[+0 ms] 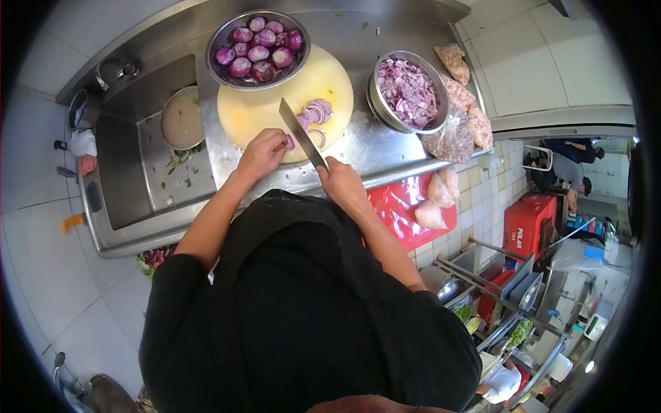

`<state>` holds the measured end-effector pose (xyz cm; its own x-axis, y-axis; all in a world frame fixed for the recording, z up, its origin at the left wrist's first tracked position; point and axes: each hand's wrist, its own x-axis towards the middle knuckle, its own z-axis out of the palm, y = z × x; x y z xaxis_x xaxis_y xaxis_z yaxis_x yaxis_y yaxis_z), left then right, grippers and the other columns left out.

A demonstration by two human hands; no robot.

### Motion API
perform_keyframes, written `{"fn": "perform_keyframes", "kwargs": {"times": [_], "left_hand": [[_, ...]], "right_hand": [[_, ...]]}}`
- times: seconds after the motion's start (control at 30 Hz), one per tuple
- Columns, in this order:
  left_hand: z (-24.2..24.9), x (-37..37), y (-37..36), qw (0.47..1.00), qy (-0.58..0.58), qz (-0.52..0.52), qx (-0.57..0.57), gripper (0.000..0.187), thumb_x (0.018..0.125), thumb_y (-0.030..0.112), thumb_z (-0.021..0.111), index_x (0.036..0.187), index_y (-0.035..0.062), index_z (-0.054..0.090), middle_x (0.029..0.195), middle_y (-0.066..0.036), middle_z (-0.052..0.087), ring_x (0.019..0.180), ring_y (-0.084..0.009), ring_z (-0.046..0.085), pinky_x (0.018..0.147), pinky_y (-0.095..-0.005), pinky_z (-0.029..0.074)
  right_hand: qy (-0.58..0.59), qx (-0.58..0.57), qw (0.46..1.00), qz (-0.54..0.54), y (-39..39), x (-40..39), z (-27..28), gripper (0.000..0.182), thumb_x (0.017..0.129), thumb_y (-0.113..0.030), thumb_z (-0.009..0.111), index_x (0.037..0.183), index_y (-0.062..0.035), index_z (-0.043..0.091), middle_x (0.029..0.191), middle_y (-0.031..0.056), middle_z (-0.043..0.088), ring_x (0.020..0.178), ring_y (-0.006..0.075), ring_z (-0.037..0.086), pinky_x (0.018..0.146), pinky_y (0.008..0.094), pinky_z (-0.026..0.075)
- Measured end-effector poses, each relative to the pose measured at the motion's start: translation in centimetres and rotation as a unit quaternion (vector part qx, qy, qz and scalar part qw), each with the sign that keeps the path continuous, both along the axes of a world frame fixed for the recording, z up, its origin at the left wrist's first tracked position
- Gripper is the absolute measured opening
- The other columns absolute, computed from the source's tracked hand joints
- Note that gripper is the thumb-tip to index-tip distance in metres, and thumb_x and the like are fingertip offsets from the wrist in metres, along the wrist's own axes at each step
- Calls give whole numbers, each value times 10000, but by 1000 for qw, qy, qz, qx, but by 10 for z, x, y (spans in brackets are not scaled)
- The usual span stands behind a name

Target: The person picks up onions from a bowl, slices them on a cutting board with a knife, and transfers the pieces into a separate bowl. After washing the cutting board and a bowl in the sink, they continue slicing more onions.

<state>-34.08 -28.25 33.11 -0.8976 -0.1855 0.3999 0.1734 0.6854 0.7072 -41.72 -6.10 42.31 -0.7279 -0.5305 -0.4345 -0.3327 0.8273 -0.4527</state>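
My right hand (pixel 339 180) is wrapped round the handle of a kitchen knife (pixel 300 129), its blade slanting up and left over a round yellowish cutting board (pixel 237 117). Just left of the blade, the fingers of my left hand (pixel 263 155) are closed on a piece of red onion (pixel 289 142) at the board's near edge. Sliced red onion (pixel 317 112) lies on the board right of the blade. A colander (pixel 213 71) of peeled whole red onions rests at the board's far side. To the right stands a metal bowl (pixel 375 103) filled with cut red onion.
Left is a sink (pixel 127 199) with a round container (pixel 180 146) of cloudy liquid and scraps. Bags of food (pixel 451 134) lie right of the bowl. Below the counter edge is a red surface (pixel 399 213) with pale meat pieces (pixel 434 199). Other people are in the background, right.
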Motion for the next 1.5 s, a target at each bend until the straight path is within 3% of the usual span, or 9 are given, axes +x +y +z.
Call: {"fn": "perform_keyframes", "kwargs": {"times": [0.17,0.57,0.77,0.87,0.97,1.07,1.17,1.27,1.5], "left_hand": [[2,-9,-6,998,-18,-62,-21,165,794,16,734,944,19,666,986,-140,661,940,-349,640,817,-428,523],[-13,-5,0,999,42,-4,-16,167,794,48,751,945,30,683,1012,-140,684,959,-349,647,888,-435,500],[4,-7,4,999,-24,31,-9,194,840,106,745,1019,35,716,1027,-129,721,1005,-345,667,932,-430,503],[21,-18,10,972,-213,47,-89,261,865,152,733,1102,41,722,1041,-129,741,1035,-334,681,921,-436,516],[32,-28,22,944,-305,124,-10,275,849,215,732,1075,61,704,985,-121,719,976,-342,682,822,-458,534],[41,-26,21,934,-331,115,75,254,849,146,743,1084,60,698,953,-116,709,962,-347,686,791,-438,547],[11,-17,10,999,-39,22,5,190,826,73,740,1004,43,680,925,-126,678,924,-339,683,780,-430,548],[-3,-24,3,999,-6,-42,4,96,834,20,696,925,28,668,908,-136,654,908,-345,666,766,-435,552],[1,-34,-1,996,11,-69,-52,91,814,48,721,883,27,664,894,-120,645,885,-327,633,798,-439,502]], "right_hand": [[38,8,999,27,-1,7,4,299,1018,-288,571,1119,-19,654,925,306,717,909,497,703,842,583,552],[45,7,998,40,-5,11,13,266,1014,-271,572,1029,-18,654,888,288,716,880,490,702,823,587,553],[3,-34,999,33,8,-22,-18,331,1004,-324,601,1010,-3,680,941,294,716,945,494,692,871,585,533],[16,3,1000,-1,7,-31,-12,343,1005,-335,602,1018,-3,689,971,294,717,971,492,686,880,583,528],[7,1,1000,-10,5,-28,-7,345,1007,-331,594,1042,2,680,985,298,717,978,494,685,894,586,523],[9,-2,1000,-15,7,-19,-5,341,1008,-322,592,1052,7,671,984,305,715,979,494,686,896,588,522],[13,-2,1000,-18,2,-8,-9,326,1010,-308,586,1068,3,665,975,307,716,976,494,688,894,590,522],[24,1,1000,-12,-2,-2,-6,310,1012,-292,579,1088,-3,660,959,302,719,961,497,690,886,589,525],[48,-4,999,-6,-1,6,18,289,1012,-268,574,1079,2,653,913,301,719,896,498,700,847,585,540]]}}
